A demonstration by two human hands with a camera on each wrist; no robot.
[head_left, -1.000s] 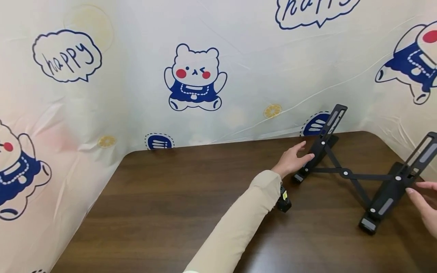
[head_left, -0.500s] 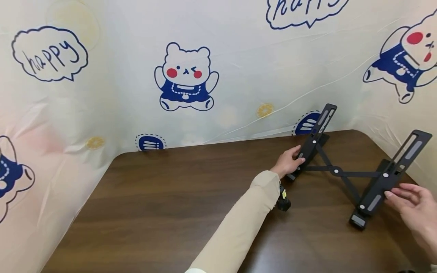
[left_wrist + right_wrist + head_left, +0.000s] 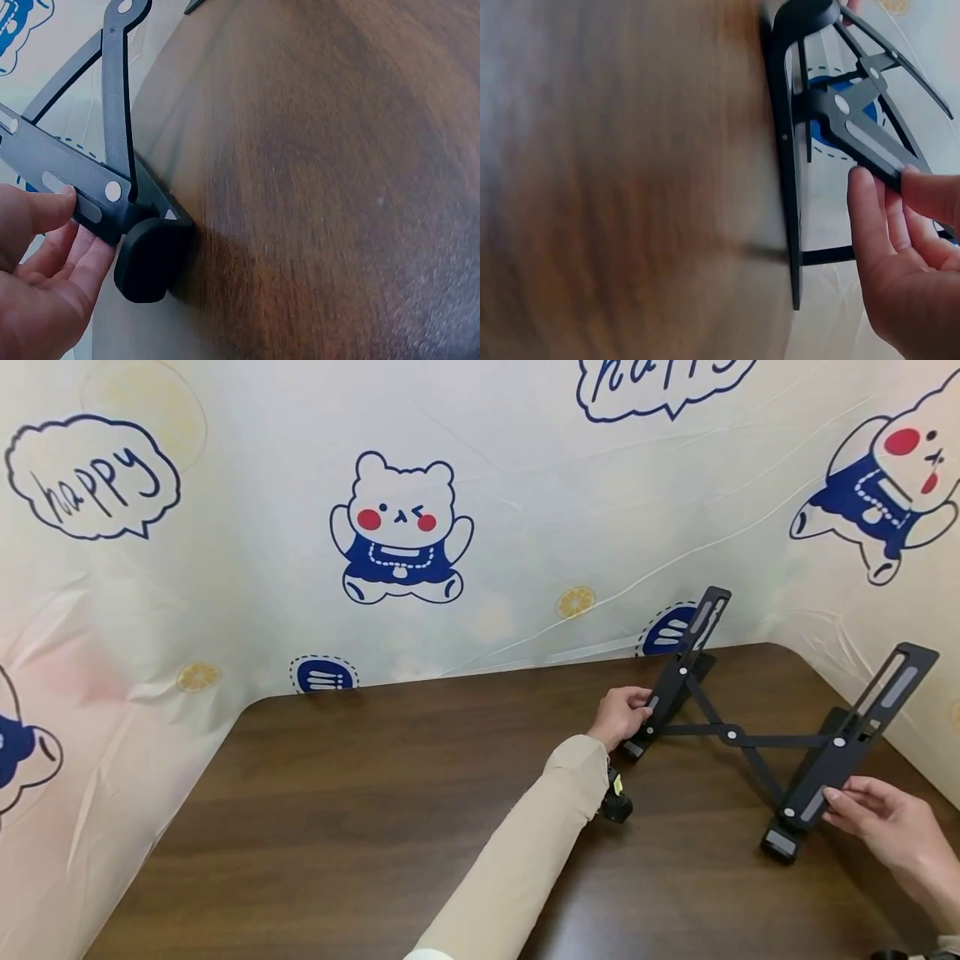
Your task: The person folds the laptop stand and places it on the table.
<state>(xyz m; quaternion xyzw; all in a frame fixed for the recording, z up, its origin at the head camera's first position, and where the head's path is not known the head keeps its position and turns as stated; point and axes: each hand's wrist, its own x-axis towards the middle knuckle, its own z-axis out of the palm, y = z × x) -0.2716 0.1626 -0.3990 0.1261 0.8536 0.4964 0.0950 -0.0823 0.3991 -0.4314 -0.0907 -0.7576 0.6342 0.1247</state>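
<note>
A black folding laptop stand [image 3: 813, 785] stands unfolded on the table's right part, its two slanted side arms joined by crossed bars [image 3: 732, 735]. My left hand [image 3: 619, 717] pinches the lower part of the left side arm. In the left wrist view the thumb of that hand [image 3: 41, 255] lies on the grey pad strip, with the fingers under the arm. On the other side, my right hand [image 3: 892, 827] pinches the right arm near its grey strip. The right wrist view has this hand [image 3: 907, 247] with thumb on one face and fingertips along the edge.
The brown wooden table [image 3: 337, 827] stretches to the left and front. A light curtain with printed bears [image 3: 401, 539] hangs behind and at both sides, close to the table's edges. A small black device [image 3: 617, 802] is on the left wrist.
Both hands have closed in on the stand's side arms and now pinch them; the right hand came in from the right edge. The head view has shifted slightly, moving the scene leftward.
</note>
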